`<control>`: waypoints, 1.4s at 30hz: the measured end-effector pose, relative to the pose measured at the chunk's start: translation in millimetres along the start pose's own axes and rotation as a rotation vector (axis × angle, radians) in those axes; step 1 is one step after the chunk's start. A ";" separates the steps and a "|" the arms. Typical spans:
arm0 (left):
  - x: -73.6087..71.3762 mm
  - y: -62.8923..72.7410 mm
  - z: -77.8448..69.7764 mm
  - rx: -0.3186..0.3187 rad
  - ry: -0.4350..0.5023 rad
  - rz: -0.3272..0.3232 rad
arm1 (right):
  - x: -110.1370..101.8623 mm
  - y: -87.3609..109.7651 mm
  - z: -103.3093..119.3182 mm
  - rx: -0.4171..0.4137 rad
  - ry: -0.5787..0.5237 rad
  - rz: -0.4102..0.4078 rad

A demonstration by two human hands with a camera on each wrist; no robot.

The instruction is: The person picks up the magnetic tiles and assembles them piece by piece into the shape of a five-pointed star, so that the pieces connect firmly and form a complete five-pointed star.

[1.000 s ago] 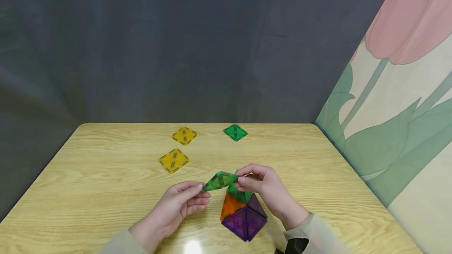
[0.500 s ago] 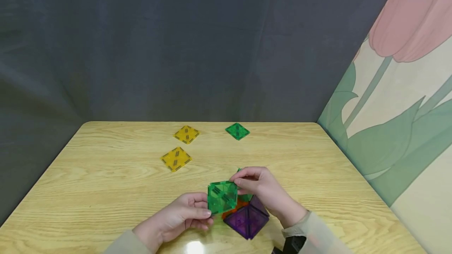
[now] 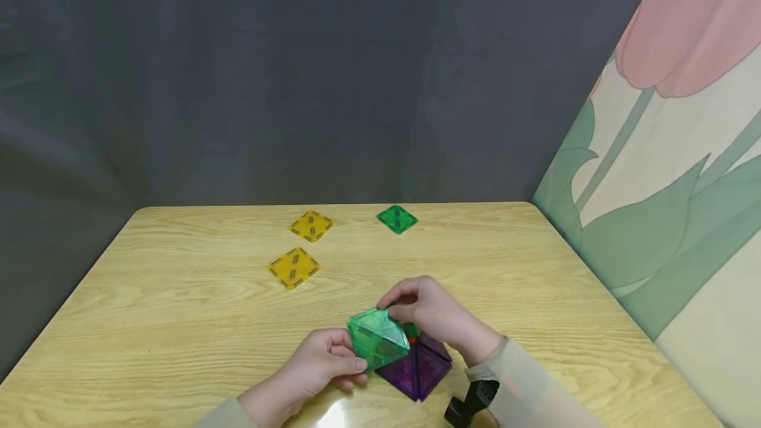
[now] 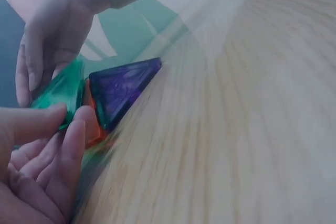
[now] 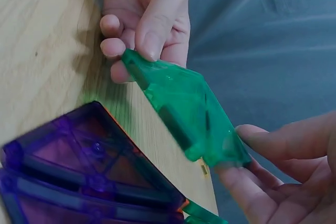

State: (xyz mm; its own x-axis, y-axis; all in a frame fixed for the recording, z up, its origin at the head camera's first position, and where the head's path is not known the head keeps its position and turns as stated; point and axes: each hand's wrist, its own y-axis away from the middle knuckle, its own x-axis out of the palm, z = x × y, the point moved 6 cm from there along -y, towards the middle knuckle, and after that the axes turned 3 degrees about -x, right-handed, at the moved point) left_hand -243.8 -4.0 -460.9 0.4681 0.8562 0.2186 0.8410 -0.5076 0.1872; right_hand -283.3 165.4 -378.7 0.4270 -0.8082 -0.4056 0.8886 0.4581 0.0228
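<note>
Both hands hold a translucent green pair of triangular magnetic tiles (image 3: 376, 342), joined along one edge and bent at the seam. My left hand (image 3: 326, 360) pinches its lower left corner between thumb and fingers. At the opposite upper corner, the thumb and fingertips of my right hand (image 3: 433, 314) grip it. Just behind and to the right stands a built shape with purple triangular tiles (image 3: 419, 370). An orange tile (image 4: 97, 134) borders the purple in the left wrist view. Part of this shape is hidden by the held piece and my right hand.
Two yellow diamond-lying tiles (image 3: 294, 268) lie left of centre on the wooden table (image 3: 178, 309), one behind the other. A green tile (image 3: 398, 218) lies near the back edge. A dark curtain (image 3: 333, 84) hangs behind, and a flower-patterned panel (image 3: 666, 216) flanks the right.
The green tile pair has been turned from a slanted, nearly edge-on pose to show its bent faces, and lowered toward me, covering the orange. The right hand shifted slightly left.
</note>
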 end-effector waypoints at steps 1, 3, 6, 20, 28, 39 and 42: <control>0.4 -0.4 0.9 0.000 0.003 -0.011 | 0.1 -1.2 0.9 -0.011 0.026 0.003; 1.7 -1.2 1.8 -0.001 0.004 -0.025 | 0.3 -3.3 2.4 -0.027 0.067 0.008; 3.9 -2.1 2.7 -0.003 0.004 -0.043 | 1.0 -5.1 3.3 -0.043 0.099 0.015; 10.5 -5.6 2.0 -0.004 -0.086 -0.121 | 8.6 -13.3 -6.2 -0.033 0.129 0.084; 9.3 -6.3 2.6 -0.005 -0.102 -0.146 | 11.7 -17.7 -8.3 -0.051 0.159 0.119; 9.5 -7.0 2.5 -0.033 -0.127 -0.150 | 17.7 -21.8 -4.7 -0.075 0.257 0.172; 9.3 -7.7 3.3 -0.035 -0.131 -0.151 | 19.4 -23.6 -3.7 -0.078 0.299 0.164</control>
State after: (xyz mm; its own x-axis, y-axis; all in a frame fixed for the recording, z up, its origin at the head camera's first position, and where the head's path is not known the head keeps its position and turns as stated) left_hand -244.9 8.2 -463.5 0.3703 0.9270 0.0597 0.8956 -0.3733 0.2421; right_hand -296.6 140.3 -390.5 0.4850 -0.5822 -0.6526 0.7917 0.6093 0.0449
